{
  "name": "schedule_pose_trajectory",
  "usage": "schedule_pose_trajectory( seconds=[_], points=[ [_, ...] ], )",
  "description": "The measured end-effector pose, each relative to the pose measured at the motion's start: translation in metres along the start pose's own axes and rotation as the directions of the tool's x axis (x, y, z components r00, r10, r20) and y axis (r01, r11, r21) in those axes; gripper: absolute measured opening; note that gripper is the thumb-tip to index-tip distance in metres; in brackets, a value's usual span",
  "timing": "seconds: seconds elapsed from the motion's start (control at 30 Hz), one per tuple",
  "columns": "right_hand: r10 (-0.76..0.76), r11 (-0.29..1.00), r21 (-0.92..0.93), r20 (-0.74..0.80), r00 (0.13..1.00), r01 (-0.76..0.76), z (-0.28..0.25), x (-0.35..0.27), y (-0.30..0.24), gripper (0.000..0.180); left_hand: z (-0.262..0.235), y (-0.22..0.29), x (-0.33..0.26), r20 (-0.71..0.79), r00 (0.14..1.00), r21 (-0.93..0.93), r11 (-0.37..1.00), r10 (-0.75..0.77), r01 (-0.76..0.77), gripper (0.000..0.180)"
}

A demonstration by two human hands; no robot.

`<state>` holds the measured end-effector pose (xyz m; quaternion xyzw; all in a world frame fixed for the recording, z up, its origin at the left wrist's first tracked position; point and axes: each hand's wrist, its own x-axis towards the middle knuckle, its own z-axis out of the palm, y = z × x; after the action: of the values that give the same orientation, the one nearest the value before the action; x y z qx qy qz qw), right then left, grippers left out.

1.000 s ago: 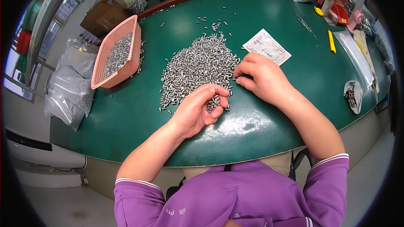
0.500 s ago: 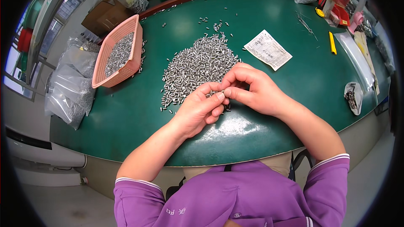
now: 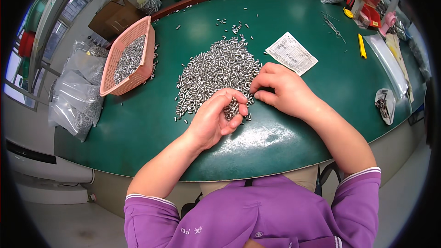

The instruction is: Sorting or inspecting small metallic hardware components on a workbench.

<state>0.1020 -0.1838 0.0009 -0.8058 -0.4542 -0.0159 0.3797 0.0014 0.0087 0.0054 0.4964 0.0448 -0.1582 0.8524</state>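
A wide heap of small silver metal cylinders [image 3: 216, 66] lies on the green tabletop [image 3: 220, 160]. At the heap's near edge my left hand [image 3: 213, 117] is cupped, palm turned inward, its fingers curled around a handful of the same cylinders [image 3: 233, 109]. Just to its right, my right hand [image 3: 280, 89] hovers at the heap's right edge. Its thumb and index finger are bent toward each other in a pinch; whether a cylinder sits between the tips is too small to make out. The two hands are apart.
A pink basket [image 3: 150, 59] of cylinders stands at the left, beside filled plastic bags [image 3: 76, 96]. A printed slip [image 3: 291, 54] lies beyond my right hand. Farther right are a yellow cutter [image 3: 362, 46], metal wires [image 3: 333, 26] and a small white bag [image 3: 385, 106] of dark parts.
My right hand has drawn away from my left, toward the right edge of the heap. My left hand's fingers have shifted, uncovering the handful of cylinders in it.
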Motion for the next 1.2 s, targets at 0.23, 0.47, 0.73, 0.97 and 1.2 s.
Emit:
schedule_pose_trajectory(
  seconds=[0.23, 0.47, 0.73, 0.97, 1.2],
  points=[
    [-0.064, 0.983, -0.169, 0.022, 0.998, 0.067, 0.008, 0.0, 0.0, 0.007, -0.001, -0.001, 0.001, -0.017, 1.0, 0.022, 1.0, -0.016, 0.016, 0.018],
    [-0.073, 0.989, -0.131, -0.082, 0.994, 0.061, 0.001, 0.002, -0.004, 0.007, 0.001, -0.001, 0.0, -0.031, 0.999, 0.038, 0.998, -0.039, 0.04, 0.015],
    [-0.084, 0.989, -0.114, 0.055, 0.995, 0.09, 0.004, -0.001, -0.001, 0.01, 0.001, 0.001, 0.0, -0.034, 0.998, -0.004, 0.999, -0.049, 0.049, 0.014],
    [-0.047, 0.999, -0.022, -0.028, 0.999, 0.046, 0.004, 0.004, -0.009, 0.01, -0.002, 0.0, 0.0, -0.036, 0.998, -0.027, 0.998, -0.057, 0.056, 0.014],
    [-0.234, 0.953, 0.179, -0.085, 0.969, 0.245, 0.004, 0.004, -0.019, 0.01, 0.002, -0.001, -0.001, 0.009, 0.997, 0.059, 0.995, -0.077, 0.076, 0.013]
  ],
)
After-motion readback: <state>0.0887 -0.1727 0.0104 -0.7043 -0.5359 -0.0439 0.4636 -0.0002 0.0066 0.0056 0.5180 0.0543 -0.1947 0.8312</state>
